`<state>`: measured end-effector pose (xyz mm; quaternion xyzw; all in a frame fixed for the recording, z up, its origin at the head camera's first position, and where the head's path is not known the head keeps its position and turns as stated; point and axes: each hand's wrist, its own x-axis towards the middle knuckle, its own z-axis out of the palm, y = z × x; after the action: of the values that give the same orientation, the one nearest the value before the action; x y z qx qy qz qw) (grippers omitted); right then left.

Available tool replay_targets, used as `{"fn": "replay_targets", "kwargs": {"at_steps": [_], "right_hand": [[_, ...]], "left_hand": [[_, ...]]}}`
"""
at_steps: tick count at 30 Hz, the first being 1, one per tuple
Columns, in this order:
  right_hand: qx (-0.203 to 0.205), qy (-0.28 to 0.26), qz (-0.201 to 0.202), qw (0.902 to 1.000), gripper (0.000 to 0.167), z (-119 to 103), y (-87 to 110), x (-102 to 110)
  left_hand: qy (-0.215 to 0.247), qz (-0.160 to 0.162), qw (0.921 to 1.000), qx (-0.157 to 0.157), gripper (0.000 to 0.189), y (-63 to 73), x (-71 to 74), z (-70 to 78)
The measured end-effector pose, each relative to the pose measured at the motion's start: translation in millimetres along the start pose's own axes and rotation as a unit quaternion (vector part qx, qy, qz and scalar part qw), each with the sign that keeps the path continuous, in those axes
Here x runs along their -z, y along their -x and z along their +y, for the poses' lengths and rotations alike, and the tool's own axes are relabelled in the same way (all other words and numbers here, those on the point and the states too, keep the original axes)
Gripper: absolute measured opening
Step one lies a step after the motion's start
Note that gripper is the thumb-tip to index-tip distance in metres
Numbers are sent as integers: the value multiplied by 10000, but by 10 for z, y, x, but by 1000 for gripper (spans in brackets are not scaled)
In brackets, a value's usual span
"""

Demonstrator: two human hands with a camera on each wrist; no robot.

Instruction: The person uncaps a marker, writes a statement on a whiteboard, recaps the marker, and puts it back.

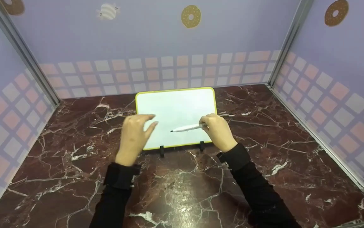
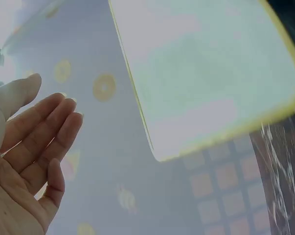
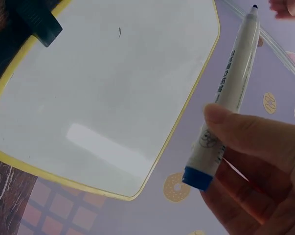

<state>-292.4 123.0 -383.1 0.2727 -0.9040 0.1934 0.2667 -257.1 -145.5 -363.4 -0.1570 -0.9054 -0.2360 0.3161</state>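
A white marker (image 3: 231,88) with a dark bare tip and a blue end is pinched between the thumb and fingers of my right hand (image 1: 218,130). Its tip points left in the head view, in front of a yellow-rimmed whiteboard (image 1: 175,104). One short dark stroke (image 3: 120,32) shows on the board's white face in the right wrist view. My left hand (image 1: 133,136) is held near the board's left side, thumb and fingers spread apart with nothing between them. In the left wrist view, the left palm (image 2: 20,191) and its loosely bent fingers stand apart from the board.
Two black feet (image 1: 162,151) hold the board's lower edge on a dark red marbled tabletop (image 1: 74,186). Behind it rises a purple wall (image 1: 150,38) with donut pictures and a pink-and-white checked band. Side walls with metal rails (image 1: 327,152) bound the table left and right.
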Motion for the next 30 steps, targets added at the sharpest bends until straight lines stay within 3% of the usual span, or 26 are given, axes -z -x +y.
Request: {"fn": "replay_targets", "kwargs": {"at_steps": [6, 14, 19, 25, 27, 30], "right_hand": [[336, 128, -123, 9993, 10, -65, -2, -53], [765, 194, -261, 9965, 10, -154, 6, -101], [850, 248, -373, 9954, 10, -196, 11, -111], [939, 232, -363, 9946, 9, -211, 10, -135], [923, 112, -307, 9952, 15, -206, 6, -136], [852, -170, -219, 9960, 37, -187, -5, -126]], "left_hand": [[441, -446, 9972, -414, 32, 66, -270, 275], [630, -689, 9922, -821, 24, 186, -574, 371], [741, -805, 9910, -772, 17, 219, -631, 385], [515, -879, 9922, -725, 16, 227, -641, 378], [453, -842, 9928, -728, 15, 221, -639, 374], [443, -799, 9936, -662, 15, 217, -636, 364]]}}
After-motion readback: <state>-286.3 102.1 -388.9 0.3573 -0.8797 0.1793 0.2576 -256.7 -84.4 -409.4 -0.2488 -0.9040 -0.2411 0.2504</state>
